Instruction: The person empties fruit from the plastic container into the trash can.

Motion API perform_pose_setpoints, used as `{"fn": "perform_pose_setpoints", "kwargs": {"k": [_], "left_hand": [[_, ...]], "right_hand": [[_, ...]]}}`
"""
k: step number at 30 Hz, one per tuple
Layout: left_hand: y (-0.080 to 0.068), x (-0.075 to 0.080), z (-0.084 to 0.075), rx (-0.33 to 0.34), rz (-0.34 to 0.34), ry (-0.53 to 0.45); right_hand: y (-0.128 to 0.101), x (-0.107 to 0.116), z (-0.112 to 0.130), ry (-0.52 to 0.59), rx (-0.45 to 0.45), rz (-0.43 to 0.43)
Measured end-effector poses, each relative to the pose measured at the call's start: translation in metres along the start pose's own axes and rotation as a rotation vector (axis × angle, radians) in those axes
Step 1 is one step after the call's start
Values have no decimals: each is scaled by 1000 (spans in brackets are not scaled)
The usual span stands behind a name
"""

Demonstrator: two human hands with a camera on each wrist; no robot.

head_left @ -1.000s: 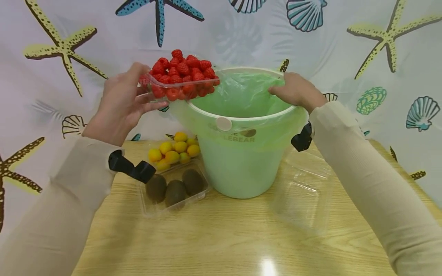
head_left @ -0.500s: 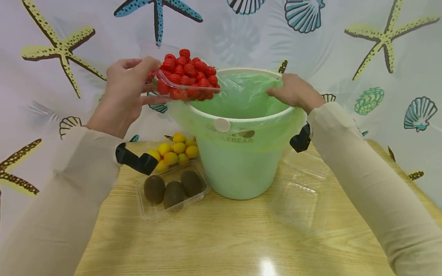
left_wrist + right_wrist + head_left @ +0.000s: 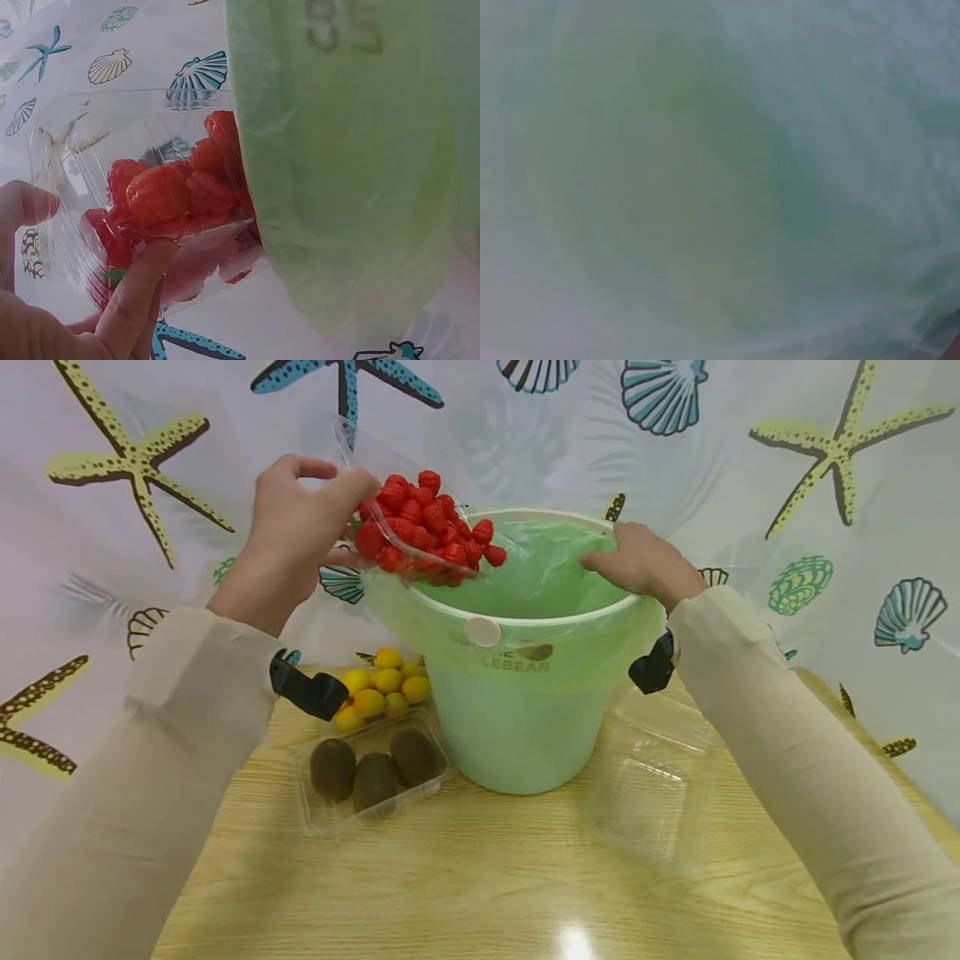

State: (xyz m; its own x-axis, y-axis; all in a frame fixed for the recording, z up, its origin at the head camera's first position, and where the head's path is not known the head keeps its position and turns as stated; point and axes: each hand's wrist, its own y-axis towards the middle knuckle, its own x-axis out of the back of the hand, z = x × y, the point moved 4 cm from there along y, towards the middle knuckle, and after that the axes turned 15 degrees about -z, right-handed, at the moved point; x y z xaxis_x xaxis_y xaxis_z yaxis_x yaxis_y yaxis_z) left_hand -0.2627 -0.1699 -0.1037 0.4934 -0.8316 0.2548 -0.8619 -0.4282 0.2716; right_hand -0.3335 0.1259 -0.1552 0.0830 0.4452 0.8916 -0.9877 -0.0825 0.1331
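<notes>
My left hand (image 3: 296, 518) holds a clear plastic box (image 3: 82, 161) heaped with red raspberries (image 3: 420, 522). The box tilts down to the right over the left rim of a pale green bucket (image 3: 517, 727), and the front berries hang above the opening. In the left wrist view, fingers lie under and beside the box, and the bucket's side hides its far end. A thin green plastic bag (image 3: 540, 547) lines the bucket and folds over its rim. My right hand (image 3: 647, 560) grips the right rim, thumb inside over the bag. Blurred green plastic (image 3: 720, 180) fills the right wrist view.
Left of the bucket, an open clear tray holds 3 kiwis (image 3: 375, 781), with yellow-orange fruits (image 3: 386, 685) behind it. To the right lies a clear plastic container (image 3: 652, 793) on the wooden table (image 3: 465, 877). A patterned curtain (image 3: 517, 443) hangs behind.
My left hand has moved right and tipped the box more steeply toward the bucket. The raspberries have shifted to its lower end, over the opening. My right hand stays on the rim.
</notes>
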Motion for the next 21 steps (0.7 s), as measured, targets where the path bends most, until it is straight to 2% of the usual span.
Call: {"fn": "perform_pose_setpoints", "kwargs": {"k": [9, 16, 21], "left_hand": [[1, -5, -5, -40, 1, 105], [-2, -11, -10, -118, -31, 259], [-5, -14, -13, -158, -36, 293]], "right_hand": [[1, 0, -1, -14, 12, -6], [0, -1, -1, -11, 17, -3], [0, 0, 0, -14, 15, -3]]}}
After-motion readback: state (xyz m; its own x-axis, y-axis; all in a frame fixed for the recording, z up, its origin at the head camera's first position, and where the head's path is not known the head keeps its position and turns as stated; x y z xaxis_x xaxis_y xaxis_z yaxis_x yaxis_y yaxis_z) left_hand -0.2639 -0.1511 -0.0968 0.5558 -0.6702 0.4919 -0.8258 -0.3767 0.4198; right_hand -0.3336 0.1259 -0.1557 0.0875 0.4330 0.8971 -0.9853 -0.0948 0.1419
